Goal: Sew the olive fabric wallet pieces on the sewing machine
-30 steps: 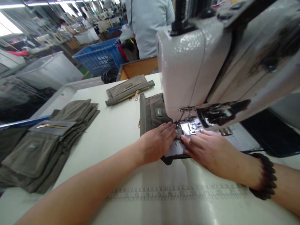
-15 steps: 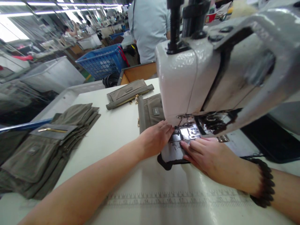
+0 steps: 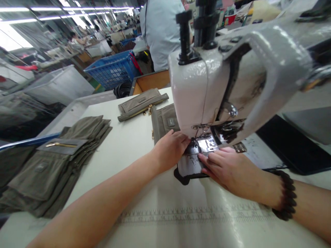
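Observation:
My left hand [image 3: 171,150] lies beside the needle area of a white sewing machine [image 3: 192,93], its fingers together on the near edge of an olive fabric pouch [image 3: 161,120]. The pouch has a small label and gold zipper pulls, and its right part is hidden behind the machine head. My left fingertips are partly hidden near the presser foot [image 3: 194,141]. On the metal needle plate [image 3: 190,167] rests my right hand [image 3: 227,167], fingers stretched toward the needle. I make out no fabric under it. A dark beaded bracelet [image 3: 287,196] circles that wrist.
Another olive pouch [image 3: 142,103] lies behind the first. At left is a stack of olive fabric pieces [image 3: 57,165] with a zippered top piece. A black flat object [image 3: 297,144] sits right of the machine. Beyond are a blue basket [image 3: 113,69] and a person [image 3: 164,34]. A ruler scale [image 3: 191,215] marks the near tabletop.
The view has shifted slightly, so the machine head appears a little further left and lower. Both hands keep nearly the same places by the needle, and the pouch shows no clear movement.

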Motion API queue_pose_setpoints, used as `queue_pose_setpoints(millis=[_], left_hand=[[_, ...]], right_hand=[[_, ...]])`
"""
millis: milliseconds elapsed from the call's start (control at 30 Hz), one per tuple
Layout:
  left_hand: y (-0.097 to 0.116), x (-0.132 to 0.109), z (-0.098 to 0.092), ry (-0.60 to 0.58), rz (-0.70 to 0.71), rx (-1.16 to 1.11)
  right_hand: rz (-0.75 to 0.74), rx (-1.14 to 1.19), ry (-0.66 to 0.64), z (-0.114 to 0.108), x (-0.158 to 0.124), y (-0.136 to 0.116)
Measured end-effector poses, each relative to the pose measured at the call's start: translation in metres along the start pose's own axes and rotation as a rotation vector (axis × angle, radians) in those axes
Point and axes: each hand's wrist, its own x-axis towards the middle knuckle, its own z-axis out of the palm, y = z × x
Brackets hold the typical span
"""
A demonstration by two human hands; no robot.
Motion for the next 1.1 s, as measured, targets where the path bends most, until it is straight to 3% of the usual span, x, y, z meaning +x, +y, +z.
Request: queue_pose_setpoints(millis=[133, 200, 300, 367, 700, 1100], left_hand=[[0.006, -0.008, -0.017, -0.158, -0.212, -0.052], [0.014, -0.015, -0.03, -0.236, -0.156, -0.045], [0.028, -0.023, -0.045, -0.316, 0.048, -0.051], [0.034, -0.024, -0.05, -0.321, 0.073, -0.066], [0.049, -0.012, -0.048, -0.275, -0.056, -0.361], [0.048, -0.006, -0.051, -0.281, -0.136, -0.506]], right_hand=[[0.02, 0.017, -0.013, 0.001, -0.001, 0.001], [0.016, 0.03, -0.02, 0.0, -0.002, 0.002], [0.014, 0.041, -0.035, -0.004, -0.002, 0.003], [0.019, 0.046, -0.048, -0.006, -0.002, 0.004], [0.018, 0.173, -0.097, -0.007, -0.004, 0.006], [0.016, 0.157, -0.103, -0.007, -0.002, 0.007]])
